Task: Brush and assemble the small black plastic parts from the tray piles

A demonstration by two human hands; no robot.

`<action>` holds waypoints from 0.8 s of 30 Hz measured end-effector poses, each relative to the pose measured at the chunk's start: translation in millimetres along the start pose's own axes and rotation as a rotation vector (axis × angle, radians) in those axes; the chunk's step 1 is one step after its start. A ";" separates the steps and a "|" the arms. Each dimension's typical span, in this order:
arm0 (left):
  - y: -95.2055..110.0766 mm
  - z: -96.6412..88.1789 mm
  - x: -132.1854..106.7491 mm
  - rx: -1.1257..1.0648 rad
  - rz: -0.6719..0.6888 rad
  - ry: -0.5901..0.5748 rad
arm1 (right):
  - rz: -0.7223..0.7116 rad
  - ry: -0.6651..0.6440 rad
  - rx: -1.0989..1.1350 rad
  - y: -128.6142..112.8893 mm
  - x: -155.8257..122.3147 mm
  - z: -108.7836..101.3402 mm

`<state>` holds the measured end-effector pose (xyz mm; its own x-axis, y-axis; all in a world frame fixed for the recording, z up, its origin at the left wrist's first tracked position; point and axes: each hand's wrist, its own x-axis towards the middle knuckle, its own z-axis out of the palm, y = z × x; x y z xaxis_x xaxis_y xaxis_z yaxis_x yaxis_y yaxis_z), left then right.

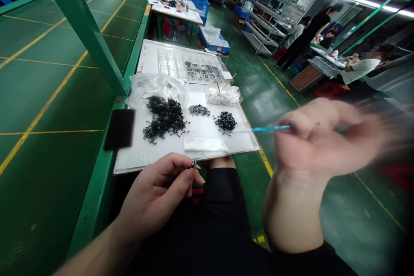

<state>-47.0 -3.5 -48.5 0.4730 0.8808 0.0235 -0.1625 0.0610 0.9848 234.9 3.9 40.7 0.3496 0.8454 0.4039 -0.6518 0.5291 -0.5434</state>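
My left hand (164, 189) is just off the board's near edge, thumb and forefinger pinching a small dark part (194, 163) with a shiny ring-like end. Raised at the right, my right hand (323, 138) is closed around a thin blue stick (271, 129), which points left; motion blurs this hand, and the stick's far tip is faint. On the white board (155, 156) lie a large heap of small black parts (166, 116), a pile of small metallic ring-like pieces (199, 110) and a rounder pile of black parts (225, 121). A folded white cloth or tissue (206, 144) lies nearest my left hand.
A dark phone (119, 129) lies at the board's left edge. Behind are a clear plastic bag (157, 86), divided clear trays (207, 69) and a box with thin sticks (224, 95). A green post (84, 21) rises at the left. Other people sit and stand farther off.
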 end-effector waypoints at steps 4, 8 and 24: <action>-5.6 -5.0 -0.6 0.089 0.011 0.041 | -0.228 -0.055 -1.042 22.5 50.6 -23.4; -5.8 -6.5 0.1 0.102 0.056 0.112 | 0.274 -0.253 -1.928 94.1 80.6 -60.4; -5.7 -11.7 -4.2 0.118 -0.090 0.285 | 0.830 -0.372 -2.338 210.0 90.5 -123.0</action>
<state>-58.2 -2.0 -56.2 0.2164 0.9714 -0.0978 -0.0218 0.1050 0.9942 212.5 200.5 -127.3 0.2925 0.9145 -0.2794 0.9490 -0.3135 -0.0326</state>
